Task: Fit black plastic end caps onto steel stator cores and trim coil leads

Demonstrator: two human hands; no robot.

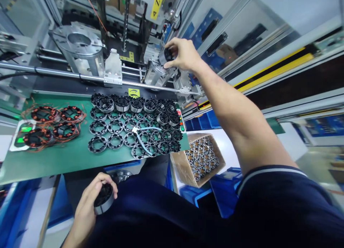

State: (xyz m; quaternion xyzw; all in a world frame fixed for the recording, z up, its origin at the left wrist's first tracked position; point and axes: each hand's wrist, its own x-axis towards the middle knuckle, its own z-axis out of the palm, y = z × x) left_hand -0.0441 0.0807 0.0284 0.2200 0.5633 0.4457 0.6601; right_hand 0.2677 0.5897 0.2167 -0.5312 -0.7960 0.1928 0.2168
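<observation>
My right hand (pixel 184 54) reaches out to the machine, thumb and fingers closed around a motor stator core (pixel 162 57) with black insulation. That core is at the top of the right metal fixture (pixel 156 73); I cannot tell whether it is seated there. Low at the left, by my lap, my left hand (pixel 87 201) grips another stator core (pixel 104 202), silver outside and black inside. Rows of similar unwound cores (pixel 115 141) lie on the green bench (pixel 67 156), some stacked at the back. A pale blue cable tool (pixel 142 134) with a white joint rests across them.
Several copper-wound stators (pixel 66 130) lie at the bench's left, near a panel with lit green buttons (pixel 26 129). Another round metal fixture (pixel 79 42) stands behind a horizontal steel rod (pixel 91 78). A cardboard box (pixel 185 169) of metal rings sits below right, beside blue bins (pixel 228 190).
</observation>
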